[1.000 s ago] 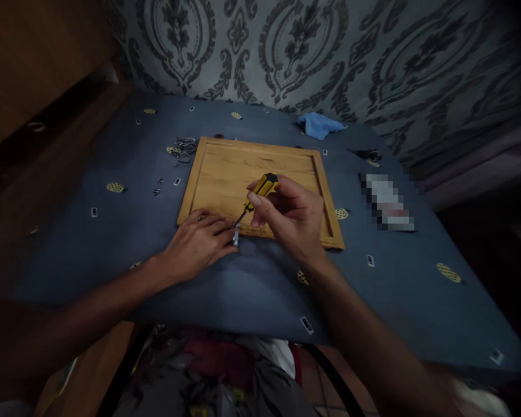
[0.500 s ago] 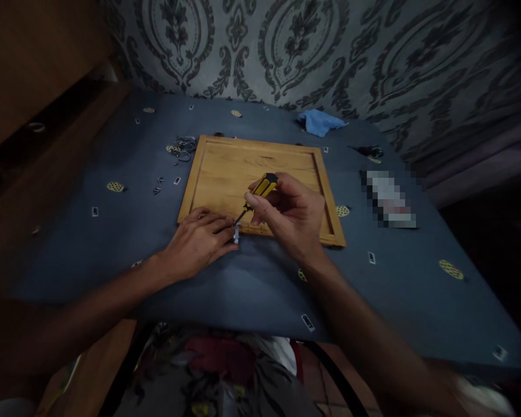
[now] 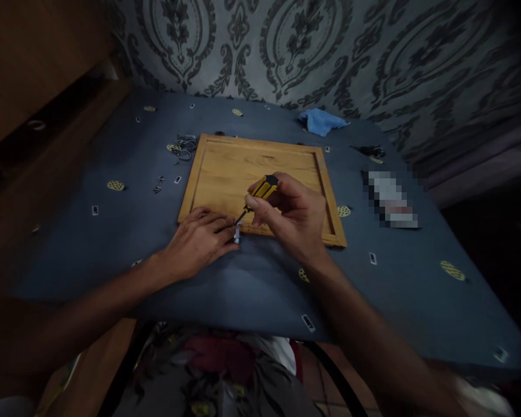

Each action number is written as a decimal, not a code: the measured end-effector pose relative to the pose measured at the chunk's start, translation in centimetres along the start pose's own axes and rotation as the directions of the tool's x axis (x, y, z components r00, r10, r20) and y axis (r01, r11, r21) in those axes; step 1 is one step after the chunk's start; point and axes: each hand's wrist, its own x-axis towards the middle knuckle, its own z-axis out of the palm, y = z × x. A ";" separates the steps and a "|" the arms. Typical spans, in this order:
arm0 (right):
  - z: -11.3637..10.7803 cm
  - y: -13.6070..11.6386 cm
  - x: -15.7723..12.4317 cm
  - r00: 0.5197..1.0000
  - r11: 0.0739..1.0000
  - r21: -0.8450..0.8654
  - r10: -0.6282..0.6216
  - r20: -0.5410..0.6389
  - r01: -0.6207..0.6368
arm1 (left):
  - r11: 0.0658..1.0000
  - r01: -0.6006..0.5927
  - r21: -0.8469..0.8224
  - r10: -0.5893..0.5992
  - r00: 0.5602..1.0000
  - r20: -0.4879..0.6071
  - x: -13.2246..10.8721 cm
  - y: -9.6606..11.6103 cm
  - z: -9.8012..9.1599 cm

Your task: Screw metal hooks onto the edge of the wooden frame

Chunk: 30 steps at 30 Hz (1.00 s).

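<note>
My right hand point(image 3: 293, 214) is closed around the yellow and black handle of a screwdriver point(image 3: 263, 191). The screwdriver slants down to the left, its tip at a small silver metal fitting point(image 3: 237, 234) on the near edge of a framed wooden panel point(image 3: 226, 168). My left hand point(image 3: 202, 240) lies over that same edge, fingers together on top and thumb below, pinching beside the fitting. The exact contact at the tip is hidden by the fingers. Small holes show in the panel's near rail, right of the fitting.
Several loose screws point(image 3: 158, 185) and a tangle of dark metal pieces point(image 3: 186, 146) lie left of the panel on the blue patterned tablecloth point(image 3: 130, 231). Behind it rests a blue cloth point(image 3: 321, 121). A dark object point(image 3: 371, 150) and a blurred-out packet point(image 3: 393, 200) are at right.
Almost nothing differs. Both hands, the screwdriver and the panel keep their places; the view has shifted very slightly.
</note>
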 end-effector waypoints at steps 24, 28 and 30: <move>0.6 1.0 1.7 0.985 0.991 0.098 0.078 0.155 -0.094 | 1.000 0.026 -0.007 -0.026 0.999 0.046 -0.1 0.0 0.0; 1.1 1.6 2.4 0.986 0.991 0.106 0.071 0.151 -0.087 | 0.999 0.030 -0.028 -0.028 0.997 0.073 -0.1 0.0 0.0; 1.2 1.9 2.7 0.986 0.988 0.120 0.075 0.148 -0.093 | 0.999 0.038 -0.039 -0.034 0.996 0.088 -0.1 0.0 0.0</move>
